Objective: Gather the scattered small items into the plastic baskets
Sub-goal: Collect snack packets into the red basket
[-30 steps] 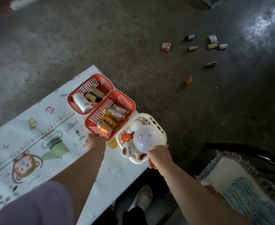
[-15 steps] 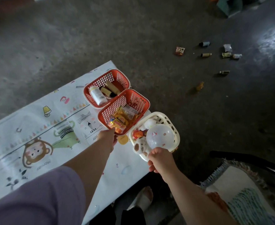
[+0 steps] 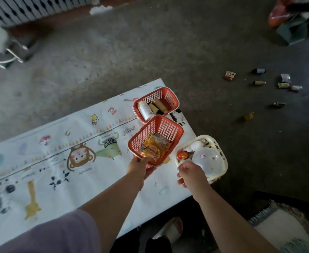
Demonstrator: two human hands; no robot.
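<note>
**Hands Retain Grip on Two Baskets; View Lifts**

Since the earlier frames the view has lifted and now takes in more of the concrete floor [image 3: 150, 52] and a white railing [image 3: 31, 6] at the top left. Both hands remain on the same two baskets at the right end of the printed mat [image 3: 58, 143].

1. Left hand [image 3: 140, 166]: its fingers are curled under the near end of the near red basket [image 3: 168, 126] and grip that end. This basket holds yellow snack packets [image 3: 152, 149].
2. Right hand [image 3: 190, 172]: its fingers are curled over the near rim of the cream basket [image 3: 217, 148] and grip it. This basket overhangs the right edge of the mat. It holds a clear dome [image 3: 207, 159], a red-and-orange piece [image 3: 182, 155] and white pieces [image 3: 196, 145].
3. Far red basket [image 3: 170, 95]: it sits on the mat near the far corner, with no hand on it, just behind the near red basket. It holds a white bottle [image 3: 144, 109] and tan tubes [image 3: 160, 105].

Items on the floor, well apart from the baskets, to the right:
- a small printed packet [image 3: 229, 75]
- two dark tubes [image 3: 258, 71] [image 3: 259, 82]
- a cluster of wrappers [image 3: 285, 77]
- a dark stick [image 3: 279, 104]
- a yellow piece [image 3: 249, 115]

A lilac sleeve [image 3: 49, 238] covers the upper left arm. A fringed rug [image 3: 286, 230] lies at the lower right.
</note>
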